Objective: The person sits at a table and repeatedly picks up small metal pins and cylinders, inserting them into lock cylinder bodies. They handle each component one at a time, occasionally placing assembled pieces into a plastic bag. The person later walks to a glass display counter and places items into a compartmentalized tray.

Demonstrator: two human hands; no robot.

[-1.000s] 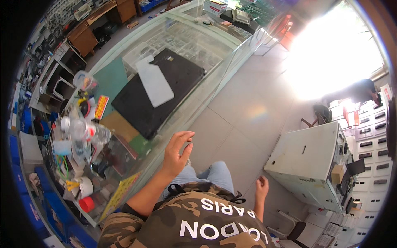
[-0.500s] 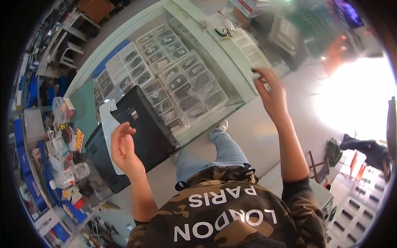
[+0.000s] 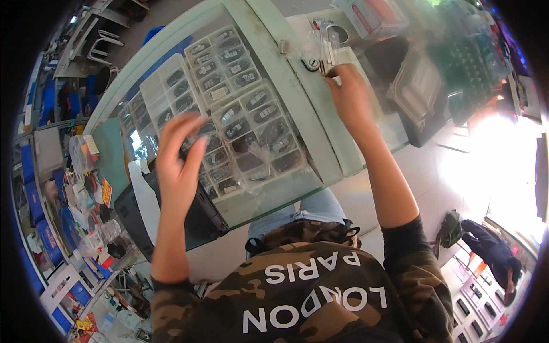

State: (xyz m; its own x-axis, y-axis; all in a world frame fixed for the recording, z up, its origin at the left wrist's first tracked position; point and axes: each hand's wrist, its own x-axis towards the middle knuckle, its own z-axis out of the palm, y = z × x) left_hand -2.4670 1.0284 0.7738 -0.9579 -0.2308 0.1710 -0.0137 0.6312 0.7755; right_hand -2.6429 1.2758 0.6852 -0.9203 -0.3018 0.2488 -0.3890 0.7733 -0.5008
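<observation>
My right hand (image 3: pixel 350 97) is over the right part of the pale green counter frame (image 3: pixel 286 63), its fingers closed on a small white piece (image 3: pixel 337 80) I cannot identify. Just beyond its fingertips lie several thin tools (image 3: pixel 327 48) and a small round black-rimmed item (image 3: pixel 310 61). My left hand (image 3: pixel 178 154), slightly blurred, hangs above the glass top with thumb and fingers apart, holding nothing I can see. Below it are a black laptop (image 3: pixel 197 220) and a white sheet (image 3: pixel 146 200) lying across it. Under the glass, compartmented trays (image 3: pixel 231 94) hold many dark key-fob-like items.
At the far right are a red and white box (image 3: pixel 366 17) and a clear plastic case (image 3: pixel 416 86). Left of the laptop, plastic bottles (image 3: pixel 100 237) and clutter crowd a bench. A person in dark clothes (image 3: pixel 486 246) is at the right, near a green bag (image 3: pixel 449 228).
My right hand has moved left and forward, closer to the thin tools. My left hand has risen away from the white sheet, its fingers now stretched forward. The view has shifted somewhat.
</observation>
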